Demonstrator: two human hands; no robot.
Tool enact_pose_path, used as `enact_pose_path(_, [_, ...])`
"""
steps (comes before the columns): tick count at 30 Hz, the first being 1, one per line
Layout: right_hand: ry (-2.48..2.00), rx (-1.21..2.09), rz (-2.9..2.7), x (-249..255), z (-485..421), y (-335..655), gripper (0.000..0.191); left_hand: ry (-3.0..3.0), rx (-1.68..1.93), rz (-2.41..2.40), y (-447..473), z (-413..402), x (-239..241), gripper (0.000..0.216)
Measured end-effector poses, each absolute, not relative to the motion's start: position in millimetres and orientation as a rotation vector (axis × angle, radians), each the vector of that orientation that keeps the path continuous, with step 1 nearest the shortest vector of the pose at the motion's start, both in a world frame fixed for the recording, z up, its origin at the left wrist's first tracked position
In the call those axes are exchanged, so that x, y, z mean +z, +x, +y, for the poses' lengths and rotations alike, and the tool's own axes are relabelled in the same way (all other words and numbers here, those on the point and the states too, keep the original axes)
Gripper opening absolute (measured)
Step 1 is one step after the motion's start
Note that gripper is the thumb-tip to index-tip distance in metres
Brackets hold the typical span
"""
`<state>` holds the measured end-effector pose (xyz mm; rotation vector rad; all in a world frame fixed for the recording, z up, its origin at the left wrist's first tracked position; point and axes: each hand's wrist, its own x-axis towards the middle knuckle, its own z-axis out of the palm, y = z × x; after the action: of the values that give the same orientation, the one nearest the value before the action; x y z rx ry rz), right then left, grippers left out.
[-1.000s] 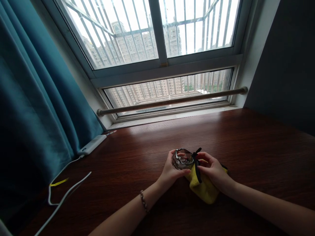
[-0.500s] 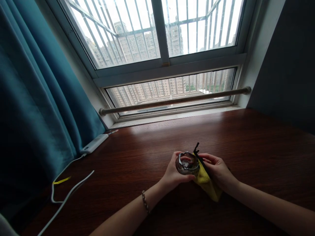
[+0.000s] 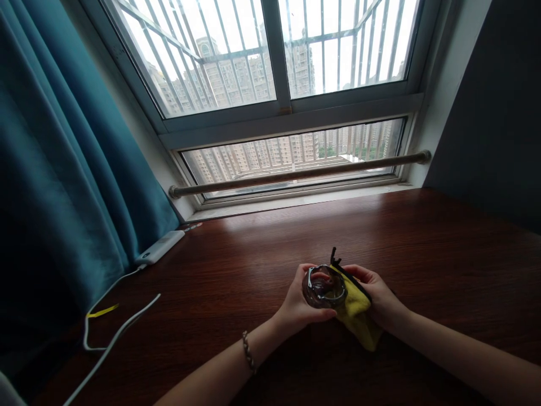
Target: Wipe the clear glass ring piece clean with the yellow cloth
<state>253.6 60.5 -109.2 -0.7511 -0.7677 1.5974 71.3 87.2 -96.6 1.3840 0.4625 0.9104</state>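
Observation:
My left hand (image 3: pixel 296 301) grips a small round glass dish (image 3: pixel 322 286) just above the dark wooden table (image 3: pixel 443 254), fingers curled around its left side and under it. My right hand (image 3: pixel 378 299) holds a yellow cloth (image 3: pixel 357 316) with a black edge and presses it against the right side of the glass. Part of the cloth hangs down toward the table below my right hand. A beaded bracelet (image 3: pixel 248 351) sits on my left wrist.
A white power bank (image 3: pixel 159 247) lies at the table's back left by the teal curtain (image 3: pixel 63 186), with white cables (image 3: pixel 114 338) trailing to the front left. A barred window (image 3: pixel 279 84) and a wooden rail (image 3: pixel 296 173) run along the back edge.
The glass has turned in my left hand and shifted slightly right. My right hand has wrapped the yellow cloth higher around the glass's right side.

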Motion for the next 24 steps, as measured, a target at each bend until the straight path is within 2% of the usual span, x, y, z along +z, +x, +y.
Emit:
enact_pose_path(6, [-0.692,1.655,-0.797,-111.6,59.6,253.0,0.025,1.346,1.004,0.661,71.9,91.3,-92.3,0.058])
enact_pose_path(9, [-0.702,1.654,-0.871,-114.2,59.5,250.4,0.022,1.34,1.03,0.733,72.3,94.5,-93.2,0.059])
enact_pose_path(18, [-0.798,1.628,-0.745,-110.3,61.8,257.2,0.031,1.335,0.904,0.44,72.6,87.5,-96.2,0.071])
enact_pose_path(24, [-0.746,1.701,-0.817,-108.7,60.3,256.5,0.021,1.276,0.966,0.443,69.9,87.7,-93.1,0.06])
